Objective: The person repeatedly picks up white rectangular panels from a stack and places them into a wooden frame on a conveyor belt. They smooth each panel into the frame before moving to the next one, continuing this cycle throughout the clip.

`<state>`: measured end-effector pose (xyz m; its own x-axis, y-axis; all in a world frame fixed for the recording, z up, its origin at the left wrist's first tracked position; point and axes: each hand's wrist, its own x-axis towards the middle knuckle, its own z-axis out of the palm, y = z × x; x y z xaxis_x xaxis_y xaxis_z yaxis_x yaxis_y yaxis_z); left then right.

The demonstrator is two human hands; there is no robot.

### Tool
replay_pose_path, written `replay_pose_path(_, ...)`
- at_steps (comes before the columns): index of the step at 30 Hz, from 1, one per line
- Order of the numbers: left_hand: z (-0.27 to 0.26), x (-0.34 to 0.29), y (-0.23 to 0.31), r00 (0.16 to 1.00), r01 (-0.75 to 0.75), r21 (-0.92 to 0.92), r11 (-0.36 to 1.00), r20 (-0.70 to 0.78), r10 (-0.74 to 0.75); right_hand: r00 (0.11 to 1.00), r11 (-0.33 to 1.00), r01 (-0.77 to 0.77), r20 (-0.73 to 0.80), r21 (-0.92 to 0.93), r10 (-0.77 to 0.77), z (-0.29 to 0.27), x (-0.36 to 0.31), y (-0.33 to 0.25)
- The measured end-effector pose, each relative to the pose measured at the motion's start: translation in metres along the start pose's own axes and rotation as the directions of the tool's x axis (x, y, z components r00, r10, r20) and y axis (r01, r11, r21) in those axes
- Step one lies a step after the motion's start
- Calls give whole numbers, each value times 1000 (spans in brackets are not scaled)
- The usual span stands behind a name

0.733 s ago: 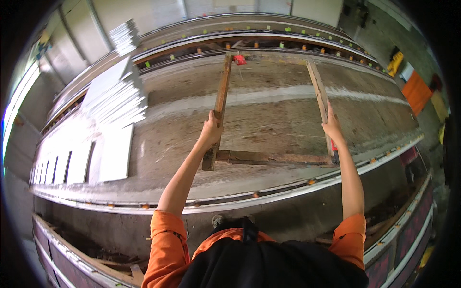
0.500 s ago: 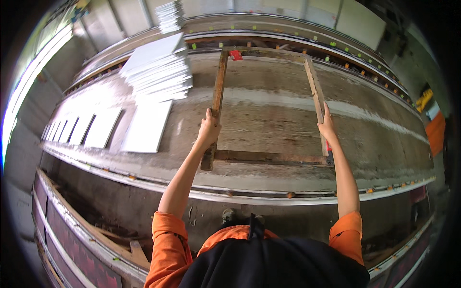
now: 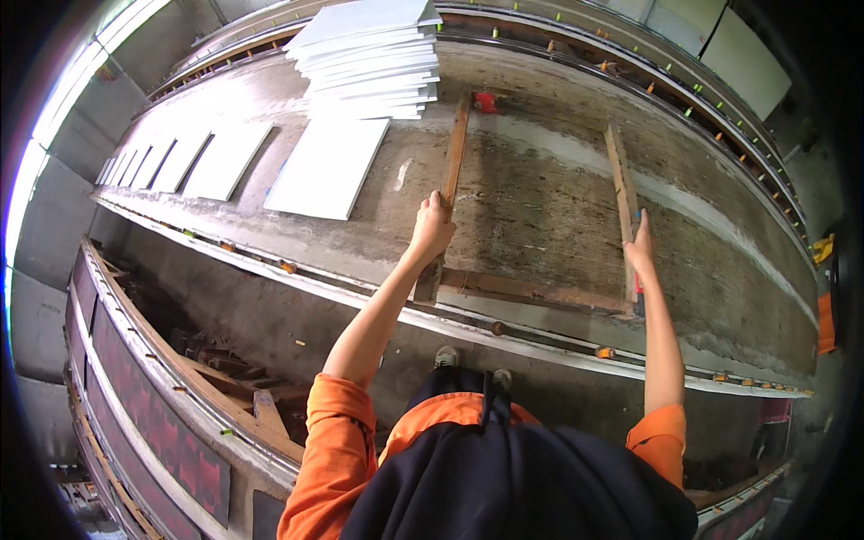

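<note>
grip is holding on both sides: left hand (image 3: 434, 227) clamping the left bar of a wooden frame (image 3: 458, 148), right hand (image 3: 639, 251) its right. the frame is extending over the long table (image 3: 720, 270) from beside its near edge; white panels (image 3: 229, 162) are lying toward the near left corner, a white stack (image 3: 369, 63) rising by the far edge.

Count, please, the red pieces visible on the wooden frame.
2: one red piece at the wooden frame's far left corner, another on its right side, near the right hand. More may be hidden behind the wood.
</note>
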<state>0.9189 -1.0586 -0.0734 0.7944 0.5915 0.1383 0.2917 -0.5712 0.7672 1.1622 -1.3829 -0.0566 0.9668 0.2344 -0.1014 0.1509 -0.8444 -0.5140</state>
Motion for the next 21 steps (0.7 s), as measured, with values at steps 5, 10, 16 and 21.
replay_pose_path(5, 7, 4, -5, 987, 107, 17, 994, 123, -108, 992, 987, 71, -90, -141, -84, 21, 19, 32)
replay_pose_path(10, -11, 6, -27, 950, 227, -421, 878, 295, -104, 999, 993, 35, 22, -109, -33, 16, 13, 27)
replay_pose_path(16, -28, -24, 9, 900, 281, -251, 926, 404, -163, 1000, 981, 5, 31, -196, 1, 8, -6, 15)
replay_pose_path(21, -4, -31, -16, 959, 145, -314, 938, 280, -54, 999, 958, 15, -44, -287, -29, 18, -1, 18)
